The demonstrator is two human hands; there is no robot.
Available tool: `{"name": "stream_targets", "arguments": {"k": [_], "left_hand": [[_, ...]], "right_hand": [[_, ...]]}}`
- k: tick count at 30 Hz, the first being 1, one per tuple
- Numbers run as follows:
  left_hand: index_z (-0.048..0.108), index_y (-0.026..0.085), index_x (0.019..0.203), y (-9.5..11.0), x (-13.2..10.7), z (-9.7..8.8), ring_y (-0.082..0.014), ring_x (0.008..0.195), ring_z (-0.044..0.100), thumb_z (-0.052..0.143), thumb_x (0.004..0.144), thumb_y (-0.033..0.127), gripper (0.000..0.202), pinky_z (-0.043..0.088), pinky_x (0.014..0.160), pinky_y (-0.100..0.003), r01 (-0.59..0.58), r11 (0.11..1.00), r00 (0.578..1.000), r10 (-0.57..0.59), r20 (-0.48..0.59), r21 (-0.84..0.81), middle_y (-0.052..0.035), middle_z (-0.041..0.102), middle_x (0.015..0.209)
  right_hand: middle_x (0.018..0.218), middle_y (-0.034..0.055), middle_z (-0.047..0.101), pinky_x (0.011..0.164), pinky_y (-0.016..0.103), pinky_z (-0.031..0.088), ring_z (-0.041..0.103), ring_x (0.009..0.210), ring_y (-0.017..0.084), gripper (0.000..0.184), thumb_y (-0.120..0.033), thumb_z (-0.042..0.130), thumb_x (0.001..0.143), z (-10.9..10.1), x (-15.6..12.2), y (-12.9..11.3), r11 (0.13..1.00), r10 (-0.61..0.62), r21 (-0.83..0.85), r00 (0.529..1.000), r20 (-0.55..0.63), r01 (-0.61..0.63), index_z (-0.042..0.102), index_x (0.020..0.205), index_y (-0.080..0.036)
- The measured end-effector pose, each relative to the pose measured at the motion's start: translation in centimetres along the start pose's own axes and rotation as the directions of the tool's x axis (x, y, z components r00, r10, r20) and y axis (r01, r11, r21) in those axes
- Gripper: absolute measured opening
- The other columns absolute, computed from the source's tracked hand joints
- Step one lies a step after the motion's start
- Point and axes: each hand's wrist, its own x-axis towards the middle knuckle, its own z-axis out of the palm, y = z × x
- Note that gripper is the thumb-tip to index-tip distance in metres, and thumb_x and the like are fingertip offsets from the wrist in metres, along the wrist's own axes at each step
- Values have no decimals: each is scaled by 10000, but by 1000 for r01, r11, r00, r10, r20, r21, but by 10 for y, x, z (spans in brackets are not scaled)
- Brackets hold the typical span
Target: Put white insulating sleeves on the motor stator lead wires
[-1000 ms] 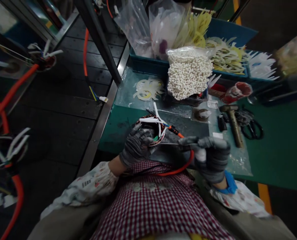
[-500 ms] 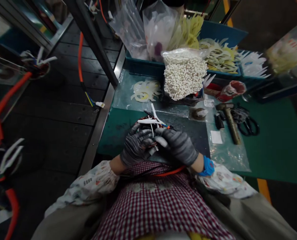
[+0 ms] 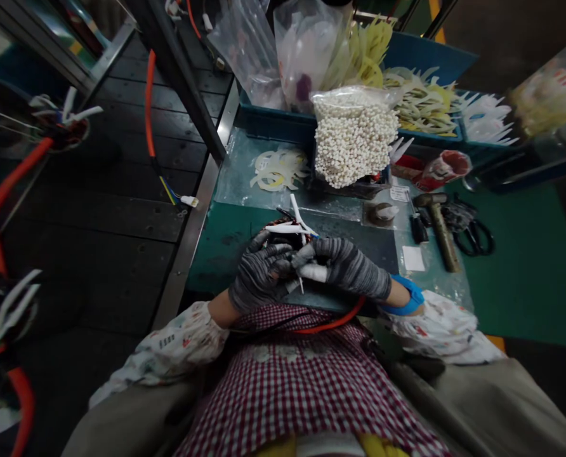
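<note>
Both my hands wear grey knit gloves and meet over a round wound coil (image 3: 283, 231) with white sleeves and coloured wires, at the near edge of the green bench (image 3: 525, 279). My left hand (image 3: 259, 273) is closed round the coil's near side. My right hand (image 3: 342, 266) lies across from the right, fingers pinched at the coil on a thin white strand. An orange cable (image 3: 333, 322) runs from the coil down past my lap.
A bag of white beads (image 3: 352, 136) stands behind the coil, beside blue bins (image 3: 426, 60) of white and yellow ties. A hammer (image 3: 440, 222) and black scissors (image 3: 473, 235) lie to the right. A dark conveyor (image 3: 102, 190) carries other coils on the left.
My right hand, held out to the right a second ago, came back to the coil and now rests against my left hand. The coil stayed put.
</note>
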Motion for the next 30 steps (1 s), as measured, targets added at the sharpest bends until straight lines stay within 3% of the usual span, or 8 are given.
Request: {"name": "stream_targets", "arguments": {"k": [3,10,12,16,21,24,27,30], "left_hand": [[711,271,1138,-2,0,0,-247,1139,795,744,976,377,196,450,1293,-617,10,1000,1000,-10,20,-25,-26,846,1157],[701,255,1062,-1,3,2,-231,1077,803,708,1017,413,164,459,1295,-582,21,999,999,-21,-24,-32,-25,841,1093],[714,257,1068,-1,1,3,-228,1086,804,702,1027,430,178,432,1314,-582,44,998,999,-45,-17,-34,-21,845,1103],[757,260,1101,-3,-4,5,-242,1152,795,751,1000,437,204,386,1340,-609,104,993,992,-100,83,-56,-30,850,1166],[763,265,1136,-4,-5,1,-252,1158,796,760,967,351,189,406,1335,-610,101,991,988,-90,126,-85,-34,841,1212],[758,259,1162,-3,-3,1,-244,1153,802,718,994,361,200,439,1318,-586,86,993,993,-78,93,-81,-38,851,1178],[765,254,1148,0,-1,2,-233,1134,807,684,1022,394,206,441,1322,-556,98,992,993,-92,76,-83,-32,854,1152],[772,258,1159,1,2,4,-233,1110,806,699,1016,391,209,420,1334,-545,77,994,997,-75,31,-72,-25,855,1130]], "right_hand": [[855,26,825,694,288,606,713,717,155,153,-320,795,913,-1,0,3,998,-10,-56,997,-78,5,818,980,-184],[871,50,844,674,281,609,746,728,173,157,-308,762,940,1,-1,9,988,-46,-154,994,-100,31,825,1001,-177],[893,52,849,722,293,623,764,763,177,152,-310,757,974,1,-3,13,977,-101,-198,992,-78,83,823,1018,-180],[1011,55,848,857,332,632,775,878,186,191,-373,705,1057,5,-9,26,926,-257,-265,963,82,269,826,1055,-225],[1168,44,836,1104,421,595,772,1103,226,231,-479,757,1045,12,-19,37,959,-143,-251,989,-41,129,800,1124,-267],[1257,60,827,1219,490,528,740,1258,261,282,-515,674,1088,13,-22,32,934,-240,-259,969,51,245,819,1178,-291],[1126,41,844,1127,452,597,773,1172,251,319,-503,582,1133,19,-18,19,909,-323,-231,937,133,346,827,1126,-299],[892,18,806,873,341,662,776,851,204,345,-407,523,1155,29,2,11,904,-251,-333,963,95,268,799,999,-270]]}}
